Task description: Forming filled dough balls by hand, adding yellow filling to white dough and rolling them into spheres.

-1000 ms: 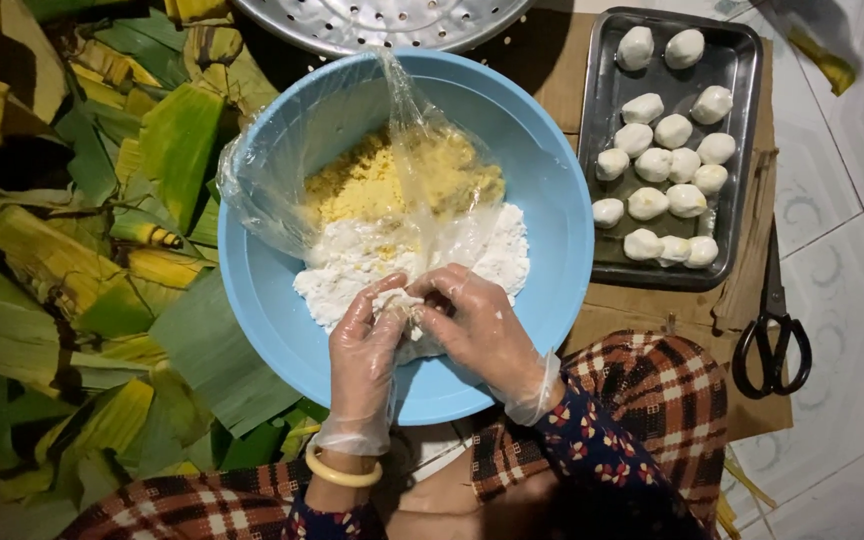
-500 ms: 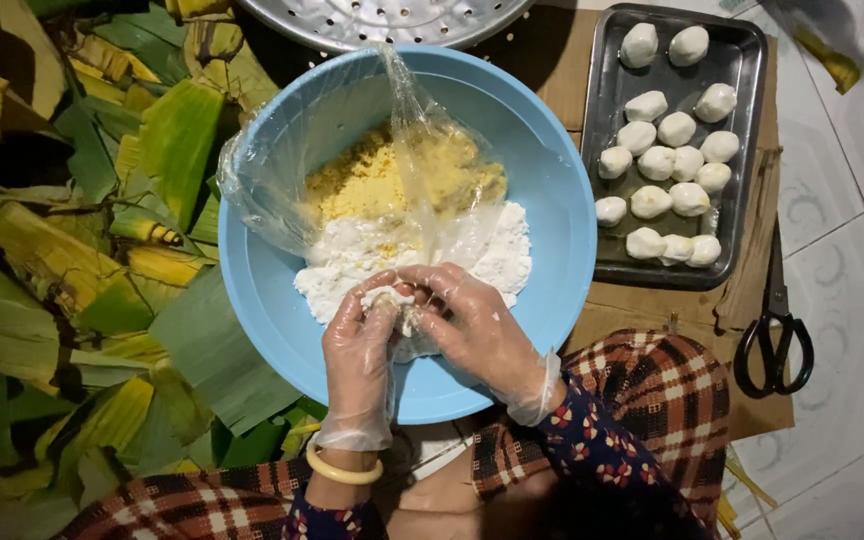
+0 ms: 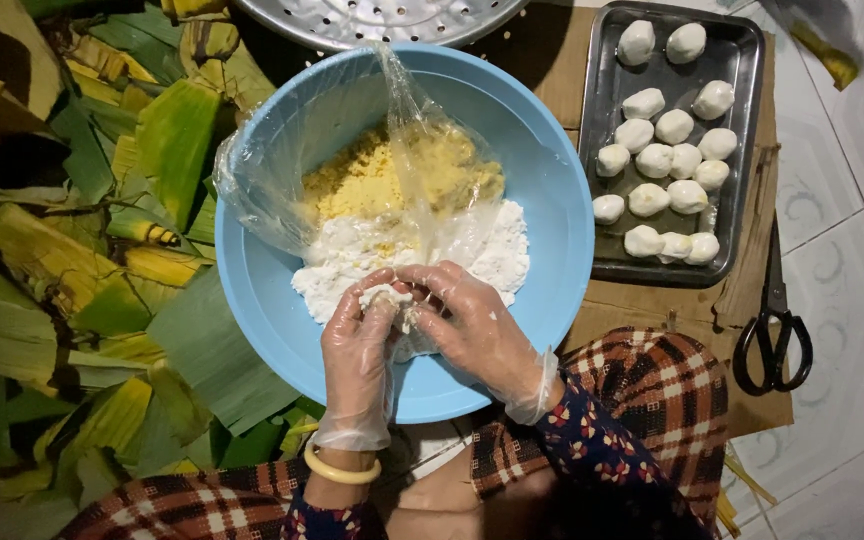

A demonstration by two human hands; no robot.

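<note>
Both hands wear thin clear gloves and meet over the near part of a big light-blue bowl. My left hand and my right hand press together around a small lump of white dough, fingers curled on it. The bowl holds white dough and a heap of yellow crumbly filling partly under a clear plastic sheet.
A metal tray with several white dough balls lies at the right on brown cardboard. Black scissors rest right of it on the tiled floor. Green and yellow banana leaves cover the left. A perforated metal steamer pan sits beyond the bowl.
The fingers have worked the dough lump slightly, closing tighter around it; the hands stay in the same spot over the bowl.
</note>
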